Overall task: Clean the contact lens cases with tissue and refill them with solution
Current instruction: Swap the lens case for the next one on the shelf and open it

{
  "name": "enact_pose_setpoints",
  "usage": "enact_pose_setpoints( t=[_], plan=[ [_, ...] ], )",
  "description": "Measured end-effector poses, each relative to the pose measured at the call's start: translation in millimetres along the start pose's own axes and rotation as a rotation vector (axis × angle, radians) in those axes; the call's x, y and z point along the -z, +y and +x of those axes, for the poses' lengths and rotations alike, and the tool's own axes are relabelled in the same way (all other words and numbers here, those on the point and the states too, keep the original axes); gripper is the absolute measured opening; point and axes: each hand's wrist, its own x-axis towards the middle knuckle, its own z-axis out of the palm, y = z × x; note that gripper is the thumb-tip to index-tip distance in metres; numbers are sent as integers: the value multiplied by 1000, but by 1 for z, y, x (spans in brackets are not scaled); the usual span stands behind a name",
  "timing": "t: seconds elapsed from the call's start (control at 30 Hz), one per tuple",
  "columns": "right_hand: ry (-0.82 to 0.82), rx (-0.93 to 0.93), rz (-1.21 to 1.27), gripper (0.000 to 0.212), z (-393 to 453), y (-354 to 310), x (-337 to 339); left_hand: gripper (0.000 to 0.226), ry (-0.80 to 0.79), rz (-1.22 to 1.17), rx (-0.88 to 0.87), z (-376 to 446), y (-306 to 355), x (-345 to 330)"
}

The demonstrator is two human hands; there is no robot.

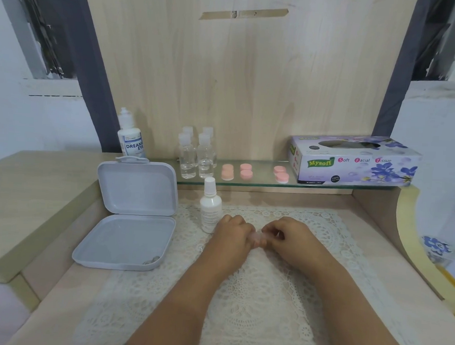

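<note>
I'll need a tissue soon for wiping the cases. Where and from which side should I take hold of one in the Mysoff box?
Pinch the tissue through the oval opening on top of the tissue box, coming from above. The box lies flat on the glass shelf, so the slot faces up. No sheet sticks out; the grip must reach just inside.

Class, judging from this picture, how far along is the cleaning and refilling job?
Early. Nothing looks finished: three pink cases sit capped on the glass shelf, and no tissue shows outside the box. In hand: the left hand and right hand pinch one small clear piece. Wiping and refilling remain.
</note>
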Motion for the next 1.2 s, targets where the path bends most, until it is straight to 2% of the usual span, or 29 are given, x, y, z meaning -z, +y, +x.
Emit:
enact_pose_setpoints(
  t=[0.17, 0.3, 0.4, 0.53, 0.67, 0.93, 1.1, 1.2],
  plan=[
    [-55, -20, 39, 34, -3, 1, 6, 29, -1, -21, 13, 0, 0, 0],
    [-34, -45, 28, 22, -3, 1, 7, 27, 3, -41, 20, 0, -1, -1],
    [-8, -83, 83, 21, -2, 0, 4, 26, 4, -30, 18, 0, 0, -1],
    [4, -125, 117, 30, -1, -1, 4, 27, 3, -21, 11, 0, 0, 0],
    [-69, -60, 73, 41, -4, 1, 10, 30, 6, -26, 16, 0, 0, 0],
    [-52, -36, 12, 18, -4, 2, 7, 29, 21, -20, 14, 0, -1, -2],
    [-6, -23, -9, 13, -5, -1, 3, 24, 43, 32, -11, -2, 0, -1],
    [-20, -18, 2, 20, -7, -1, 5, 24, 58, 12, 11, -3, 1, -1]
  ],
)
